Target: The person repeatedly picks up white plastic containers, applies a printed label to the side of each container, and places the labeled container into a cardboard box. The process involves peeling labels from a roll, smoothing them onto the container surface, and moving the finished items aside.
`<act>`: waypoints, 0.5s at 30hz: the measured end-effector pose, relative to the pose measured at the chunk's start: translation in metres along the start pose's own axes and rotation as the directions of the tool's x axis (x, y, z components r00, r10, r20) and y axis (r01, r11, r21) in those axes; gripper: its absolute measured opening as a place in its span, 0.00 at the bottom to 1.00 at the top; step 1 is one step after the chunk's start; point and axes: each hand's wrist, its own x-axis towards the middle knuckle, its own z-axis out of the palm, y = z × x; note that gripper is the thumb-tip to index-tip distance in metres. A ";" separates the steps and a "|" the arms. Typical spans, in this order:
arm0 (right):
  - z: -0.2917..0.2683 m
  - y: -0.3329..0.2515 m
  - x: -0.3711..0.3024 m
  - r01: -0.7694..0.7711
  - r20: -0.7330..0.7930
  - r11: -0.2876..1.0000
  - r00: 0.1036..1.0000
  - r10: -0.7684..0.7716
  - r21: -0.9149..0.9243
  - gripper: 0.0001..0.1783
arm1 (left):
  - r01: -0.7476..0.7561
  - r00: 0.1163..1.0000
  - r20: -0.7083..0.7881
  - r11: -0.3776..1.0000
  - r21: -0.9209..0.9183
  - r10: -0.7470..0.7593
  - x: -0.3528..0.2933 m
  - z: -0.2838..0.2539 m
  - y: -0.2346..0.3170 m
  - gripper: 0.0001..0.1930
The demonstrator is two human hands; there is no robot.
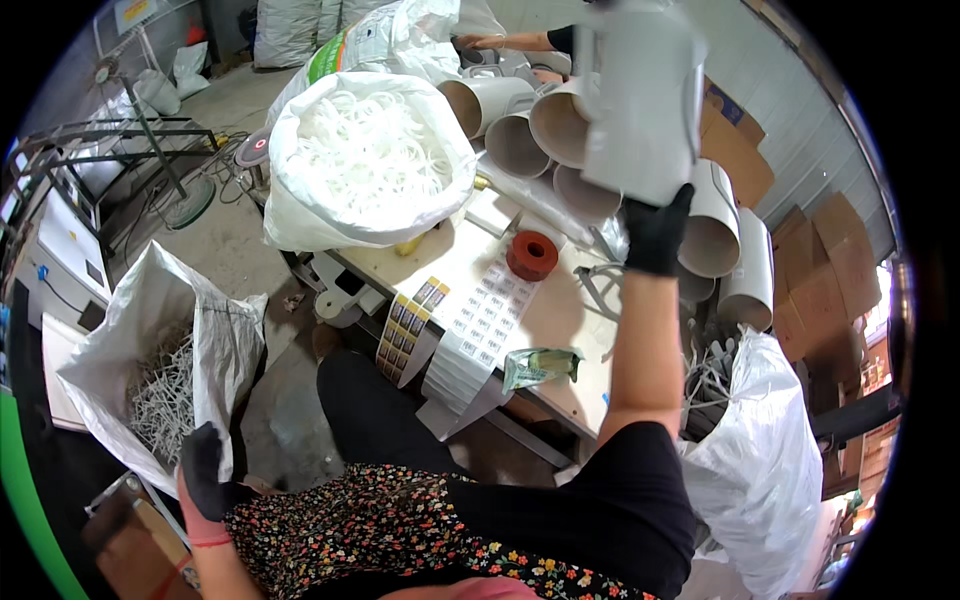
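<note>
My right hand [657, 232], in a black glove, is raised over the right side of the table. It grips a light grey cylindrical container [643, 110] by its lower end; the container is smeared by motion. More containers of this kind lie stacked behind it, among them one with its round mouth toward me [517, 145]. My left hand [204, 468], in a dark grey glove with a pink cuff, is low on the left. It is beside the rim of a white sack [225, 330] of thin grey strips [165, 400]. How its fingers are bent is unclear.
On the table stand an open sack of white rings [370, 160], a red tape roll [532, 255], label sheets [485, 318] and a green packet [541, 367]. A white sack [760, 460] with grey parts stands at right. Another person's arm [520, 41] reaches in behind.
</note>
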 end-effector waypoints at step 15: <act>-0.050 0.136 0.029 0.675 0.665 -0.194 0.736 0.122 -0.712 0.18 | 0.588 0.080 -0.614 0.534 -0.607 -0.785 -0.284 -0.064 -0.123 0.25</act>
